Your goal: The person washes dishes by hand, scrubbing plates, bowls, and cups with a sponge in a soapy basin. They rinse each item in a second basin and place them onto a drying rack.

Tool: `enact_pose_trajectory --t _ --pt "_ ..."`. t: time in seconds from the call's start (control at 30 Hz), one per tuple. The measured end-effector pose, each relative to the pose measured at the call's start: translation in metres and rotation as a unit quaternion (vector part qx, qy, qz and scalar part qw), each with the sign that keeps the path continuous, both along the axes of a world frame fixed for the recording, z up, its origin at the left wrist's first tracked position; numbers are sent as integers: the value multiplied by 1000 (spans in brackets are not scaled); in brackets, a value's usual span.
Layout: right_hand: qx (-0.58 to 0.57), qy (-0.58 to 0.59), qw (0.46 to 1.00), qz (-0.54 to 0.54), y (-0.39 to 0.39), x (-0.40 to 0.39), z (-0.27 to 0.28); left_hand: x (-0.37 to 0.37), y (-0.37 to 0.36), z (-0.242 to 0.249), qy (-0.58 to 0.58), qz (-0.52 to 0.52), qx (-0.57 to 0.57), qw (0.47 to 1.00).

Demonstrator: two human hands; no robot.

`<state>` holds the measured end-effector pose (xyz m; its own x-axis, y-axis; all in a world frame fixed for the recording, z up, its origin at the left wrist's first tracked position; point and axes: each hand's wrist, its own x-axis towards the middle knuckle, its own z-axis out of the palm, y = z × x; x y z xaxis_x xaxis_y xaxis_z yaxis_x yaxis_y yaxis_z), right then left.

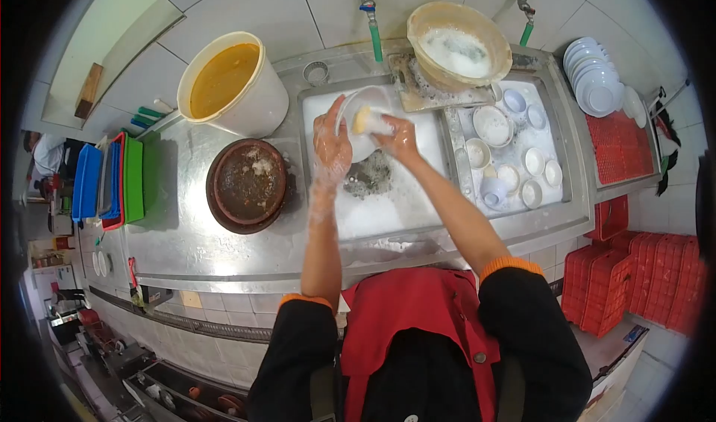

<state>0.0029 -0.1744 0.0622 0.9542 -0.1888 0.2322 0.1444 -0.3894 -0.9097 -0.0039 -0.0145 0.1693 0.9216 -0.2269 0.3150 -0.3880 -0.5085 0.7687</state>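
Over the suds-filled left sink [321,98], my left hand [332,142] grips a white bowl [363,147] by its side, tilted so that its inside faces me. Foam coats that hand and wrist. My right hand [397,135] is closed around a yellow and white sponge [365,121], which is against the bowl's inside. Below both hands, the foam parts around a dark patch of water [367,177]. In the right sink, several white bowls and cups [494,126] sit among suds.
A white bucket of orange-brown liquid [261,94] and a brown clay dish [224,191] stand left of the sinks. A basin of foam [421,30] rests on a board behind. Plates [599,90] lean at the right, above red crates [597,288]. Taps with green hoses [376,42] hang behind.
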Motion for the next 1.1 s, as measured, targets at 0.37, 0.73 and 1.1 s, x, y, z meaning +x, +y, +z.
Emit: enact_pose_trajectory --t 0.37,0.73,1.1 --pt "-73 82 993 32 6 -21 1 -5 15 -18 252 23 -195 948" --pt "-49 77 995 28 8 -23 -1 -10 -8 -52 123 144 -357 915" --pt "112 99 988 -26 28 -41 -13 -11 -33 -44 34 173 -276 945"
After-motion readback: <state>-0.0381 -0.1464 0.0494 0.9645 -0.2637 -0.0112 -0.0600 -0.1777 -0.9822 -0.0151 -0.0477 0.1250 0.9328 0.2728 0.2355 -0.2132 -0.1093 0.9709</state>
